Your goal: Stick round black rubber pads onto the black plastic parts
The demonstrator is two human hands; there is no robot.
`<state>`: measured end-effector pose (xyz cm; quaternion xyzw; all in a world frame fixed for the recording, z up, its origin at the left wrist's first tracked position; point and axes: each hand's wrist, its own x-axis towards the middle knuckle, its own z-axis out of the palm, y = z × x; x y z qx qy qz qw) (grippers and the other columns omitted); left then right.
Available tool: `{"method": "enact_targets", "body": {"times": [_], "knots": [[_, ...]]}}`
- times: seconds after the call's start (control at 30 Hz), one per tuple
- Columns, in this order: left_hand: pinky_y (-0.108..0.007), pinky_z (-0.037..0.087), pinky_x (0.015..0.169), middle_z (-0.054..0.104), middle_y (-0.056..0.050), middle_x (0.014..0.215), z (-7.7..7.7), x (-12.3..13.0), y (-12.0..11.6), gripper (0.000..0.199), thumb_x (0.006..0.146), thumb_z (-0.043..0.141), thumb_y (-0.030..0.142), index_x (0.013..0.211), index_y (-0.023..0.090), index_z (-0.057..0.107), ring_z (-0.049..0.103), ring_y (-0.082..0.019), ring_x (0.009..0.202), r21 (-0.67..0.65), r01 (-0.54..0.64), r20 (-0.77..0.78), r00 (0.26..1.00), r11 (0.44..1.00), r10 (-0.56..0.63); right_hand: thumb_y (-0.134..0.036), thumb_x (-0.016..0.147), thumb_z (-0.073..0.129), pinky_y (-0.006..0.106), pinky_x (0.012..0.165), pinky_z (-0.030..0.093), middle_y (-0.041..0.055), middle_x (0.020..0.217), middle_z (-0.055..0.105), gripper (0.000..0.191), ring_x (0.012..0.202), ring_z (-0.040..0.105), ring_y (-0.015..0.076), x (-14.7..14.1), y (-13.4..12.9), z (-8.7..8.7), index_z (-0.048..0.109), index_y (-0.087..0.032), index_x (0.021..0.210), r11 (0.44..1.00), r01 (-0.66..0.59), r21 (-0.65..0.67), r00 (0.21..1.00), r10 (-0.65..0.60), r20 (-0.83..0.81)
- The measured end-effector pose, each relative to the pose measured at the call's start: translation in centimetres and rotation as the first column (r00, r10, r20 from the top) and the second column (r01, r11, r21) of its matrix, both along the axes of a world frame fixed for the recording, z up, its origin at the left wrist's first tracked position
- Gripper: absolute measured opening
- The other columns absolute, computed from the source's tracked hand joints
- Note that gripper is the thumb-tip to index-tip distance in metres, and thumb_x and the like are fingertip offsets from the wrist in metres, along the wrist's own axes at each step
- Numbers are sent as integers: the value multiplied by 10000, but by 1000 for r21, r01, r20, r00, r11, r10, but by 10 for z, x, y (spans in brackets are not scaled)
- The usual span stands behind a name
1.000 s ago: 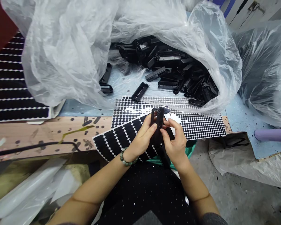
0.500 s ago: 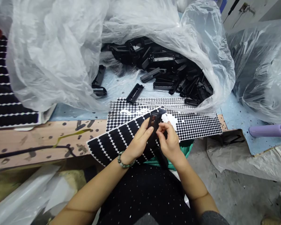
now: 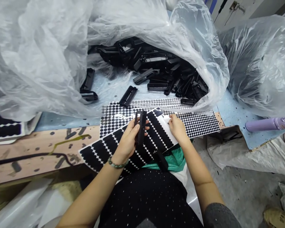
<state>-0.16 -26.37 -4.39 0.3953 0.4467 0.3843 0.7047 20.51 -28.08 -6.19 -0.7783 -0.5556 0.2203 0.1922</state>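
A black plastic frame (image 3: 141, 127) stands upright in the left hand's (image 3: 127, 141) grip.

This is a parts workshop: from my seat I see plastic bags (image 3: 199, 53) of black moulded parts (image 3: 154, 71), sheets of black adhesive dots (image 3: 194, 123), a stained wooden board (image 3: 38, 147) and a bare concrete floor (image 3: 239, 193).

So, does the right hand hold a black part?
No, the black plastic part is in the left hand; the right hand touches the black-pad sheet.

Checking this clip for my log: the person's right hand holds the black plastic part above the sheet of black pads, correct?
Not quite: the left hand holds the black plastic part, not the right hand, above the sheet of black pads. The head view shows this.
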Motion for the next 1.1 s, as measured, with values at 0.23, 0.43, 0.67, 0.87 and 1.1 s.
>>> {"method": "enact_targets", "body": {"times": [0.23, 0.43, 0.67, 0.87, 1.1], "knots": [[-298, 576, 664, 670, -122, 1143, -2, -1, -1, 494, 801, 596, 506, 1167, 183, 518, 694, -216, 904, -15, 31, -24, 999, 999, -31, -95, 808, 538, 390, 851, 495, 119, 1071, 610, 234, 931, 599, 234, 13, -1, -3, 600, -164, 1023, 985, -4, 171, 998, -7, 63], [-289, 567, 643, 699, -116, 1076, -6, -1, -3, 450, 816, 597, 467, 1150, 176, 514, 703, -203, 856, -56, 20, 6, 1000, 998, -19, -124, 848, 484, 399, 907, 465, 78, 900, 578, 138, 896, 573, 224, 27, 4, 2, 593, -185, 790, 991, 87, 103, 996, -90, 19], [-240, 558, 638, 715, -92, 1037, 2, 2, -3, 296, 854, 575, 354, 1085, 172, 541, 699, -165, 831, -144, 15, 39, 999, 989, -9, -95, 767, 551, 435, 879, 450, 85, 905, 561, 104, 894, 546, 243, 17, 21, 4, 528, -190, 733, 993, 118, 2, 992, -118, -47], [-237, 567, 631, 685, -38, 913, 5, 10, -1, 183, 866, 518, 287, 1009, 176, 545, 713, -163, 793, -212, 1, 111, 994, 977, 23, -159, 811, 506, 356, 786, 492, -2, 756, 536, 67, 750, 554, 170, 8, 11, 13, 489, -216, 779, 986, 166, 20, 960, -157, -233], [-325, 589, 752, 669, -40, 987, 0, 19, -5, 278, 772, 634, 324, 1007, 189, 569, 694, -214, 924, -155, -31, 207, 976, 987, 63, -378, 716, 678, 321, 771, 530, -11, 780, 599, 194, 747, 602, 142, -43, -12, 29, 579, -219, 764, 976, 212, 60, 469, -48, -882]]}}
